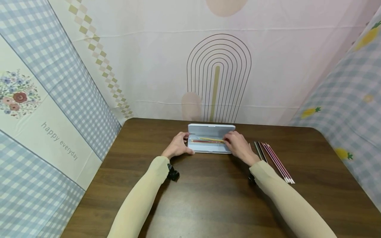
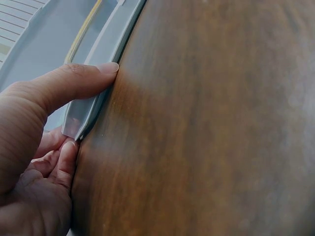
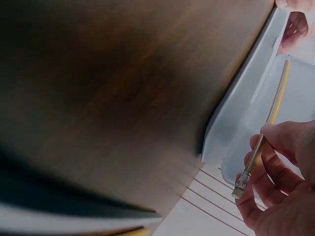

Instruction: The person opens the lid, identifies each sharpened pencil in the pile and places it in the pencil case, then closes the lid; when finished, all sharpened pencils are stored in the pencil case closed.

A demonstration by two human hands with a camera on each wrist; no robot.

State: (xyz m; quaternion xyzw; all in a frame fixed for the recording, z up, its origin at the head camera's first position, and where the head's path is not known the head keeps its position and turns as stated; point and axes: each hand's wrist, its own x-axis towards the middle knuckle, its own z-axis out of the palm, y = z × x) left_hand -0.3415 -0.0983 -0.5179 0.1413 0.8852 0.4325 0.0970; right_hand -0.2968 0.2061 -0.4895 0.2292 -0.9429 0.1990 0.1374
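Note:
An open pale grey pencil case (image 1: 210, 148) lies on the brown table (image 1: 208, 191) with its lid standing up at the back. Inside lie a few pencils, red and dark ones among them. My left hand (image 1: 178, 145) grips the case's left end, thumb (image 2: 78, 81) on the front rim (image 2: 106, 54) and fingers behind the corner. My right hand (image 1: 238, 145) pinches a yellow pencil (image 1: 212, 139) by its eraser end (image 3: 242, 184) and holds it low over the case tray (image 3: 295, 98).
Several more pencils (image 1: 275, 160), dark and pink-red, lie in a loose row on the table right of the case. Patterned fabric walls (image 1: 220, 66) close in the table at the back and on both sides.

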